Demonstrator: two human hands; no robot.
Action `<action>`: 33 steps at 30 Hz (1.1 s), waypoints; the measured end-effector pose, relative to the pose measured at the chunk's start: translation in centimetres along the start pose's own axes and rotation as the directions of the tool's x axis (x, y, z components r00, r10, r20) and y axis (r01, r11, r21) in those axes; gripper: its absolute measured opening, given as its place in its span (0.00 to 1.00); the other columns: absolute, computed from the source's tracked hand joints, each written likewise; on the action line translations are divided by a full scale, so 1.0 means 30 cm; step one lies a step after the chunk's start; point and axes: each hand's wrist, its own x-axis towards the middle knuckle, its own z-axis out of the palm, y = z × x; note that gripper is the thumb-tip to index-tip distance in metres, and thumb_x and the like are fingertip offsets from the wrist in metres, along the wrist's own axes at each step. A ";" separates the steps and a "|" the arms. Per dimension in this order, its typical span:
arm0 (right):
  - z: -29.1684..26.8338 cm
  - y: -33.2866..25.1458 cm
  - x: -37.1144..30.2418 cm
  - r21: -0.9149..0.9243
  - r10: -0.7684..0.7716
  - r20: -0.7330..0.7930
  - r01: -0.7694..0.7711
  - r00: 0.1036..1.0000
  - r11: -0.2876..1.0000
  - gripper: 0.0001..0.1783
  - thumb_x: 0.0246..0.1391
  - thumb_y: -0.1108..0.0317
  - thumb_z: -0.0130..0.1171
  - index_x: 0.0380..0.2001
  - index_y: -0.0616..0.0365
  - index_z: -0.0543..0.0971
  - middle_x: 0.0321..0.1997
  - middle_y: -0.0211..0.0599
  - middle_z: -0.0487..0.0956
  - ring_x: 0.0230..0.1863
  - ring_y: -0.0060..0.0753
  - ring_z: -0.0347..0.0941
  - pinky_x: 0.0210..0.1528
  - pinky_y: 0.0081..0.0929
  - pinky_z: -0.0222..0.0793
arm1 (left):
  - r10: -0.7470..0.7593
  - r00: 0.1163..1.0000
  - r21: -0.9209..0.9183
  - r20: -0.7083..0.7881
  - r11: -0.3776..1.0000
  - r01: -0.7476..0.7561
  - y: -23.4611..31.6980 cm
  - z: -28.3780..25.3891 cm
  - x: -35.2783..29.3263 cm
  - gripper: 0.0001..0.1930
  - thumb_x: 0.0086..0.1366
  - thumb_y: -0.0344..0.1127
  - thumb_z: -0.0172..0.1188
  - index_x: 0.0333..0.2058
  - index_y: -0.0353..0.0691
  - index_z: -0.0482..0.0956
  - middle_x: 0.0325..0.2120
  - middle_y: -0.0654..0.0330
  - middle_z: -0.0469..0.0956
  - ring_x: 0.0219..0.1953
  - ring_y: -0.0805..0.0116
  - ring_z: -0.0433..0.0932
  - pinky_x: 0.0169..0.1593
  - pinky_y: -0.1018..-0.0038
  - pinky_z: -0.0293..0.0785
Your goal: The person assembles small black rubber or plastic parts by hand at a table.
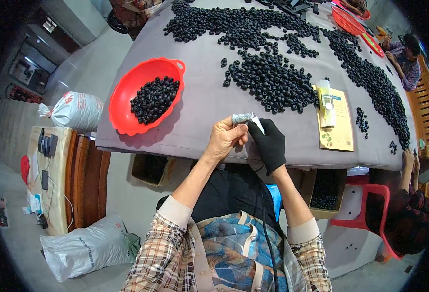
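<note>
Black-gloved, the right hand (269, 146) has a white piece (258, 123) against its fingers; the bare left hand (226, 136), grey wrap (242, 118) on one finger, bends just beside it; whether either grips anything, I cannot tell; small black pieces (268, 82) lie heaped on the tabletop (200, 104) beyond, more in the red bowl (121, 104).
</note>
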 end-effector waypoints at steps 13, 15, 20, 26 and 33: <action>-0.018 -0.014 0.006 -0.039 -0.019 0.113 0.024 0.993 0.999 0.12 0.50 0.65 0.55 0.41 0.47 0.76 0.38 0.35 0.75 0.33 0.35 0.75 0.33 0.26 0.71 | -0.040 0.999 -0.021 0.014 0.999 0.040 0.035 -0.024 0.046 0.05 0.57 0.30 0.59 0.32 0.37 0.75 0.19 0.60 0.75 0.18 0.76 0.74 0.18 0.83 0.69; -0.020 -0.010 0.003 -0.107 -0.087 0.086 0.096 0.992 0.990 0.12 0.51 0.63 0.55 0.40 0.48 0.76 0.38 0.36 0.75 0.33 0.36 0.75 0.33 0.27 0.70 | -0.035 0.999 -0.058 0.020 0.998 0.036 0.031 -0.022 0.047 0.05 0.57 0.30 0.58 0.33 0.37 0.75 0.20 0.61 0.76 0.18 0.76 0.73 0.19 0.83 0.69; -0.020 -0.060 0.010 0.059 0.173 0.119 -0.181 0.978 0.982 0.14 0.53 0.58 0.52 0.39 0.53 0.75 0.35 0.39 0.76 0.33 0.38 0.75 0.33 0.28 0.69 | -0.008 0.999 -0.135 0.042 0.991 0.013 0.023 -0.031 0.039 0.04 0.58 0.30 0.57 0.32 0.38 0.75 0.21 0.62 0.75 0.16 0.77 0.71 0.17 0.83 0.66; -0.020 -0.065 0.010 0.085 0.202 0.046 -0.206 0.978 0.975 0.16 0.51 0.58 0.56 0.35 0.60 0.76 0.31 0.38 0.78 0.31 0.25 0.74 0.34 0.22 0.67 | 0.004 1.000 0.145 -0.015 0.990 -0.002 0.015 0.002 0.020 0.06 0.57 0.34 0.60 0.28 0.39 0.75 0.14 0.64 0.72 0.11 0.83 0.66 0.14 0.87 0.60; -0.008 0.011 -0.005 -0.107 -0.089 0.063 0.095 0.994 0.990 0.11 0.52 0.66 0.52 0.40 0.49 0.75 0.40 0.37 0.75 0.36 0.38 0.75 0.34 0.29 0.71 | -0.034 0.998 0.118 0.054 0.993 0.028 0.022 0.006 0.004 0.05 0.57 0.33 0.60 0.29 0.39 0.75 0.17 0.66 0.73 0.15 0.84 0.67 0.16 0.87 0.63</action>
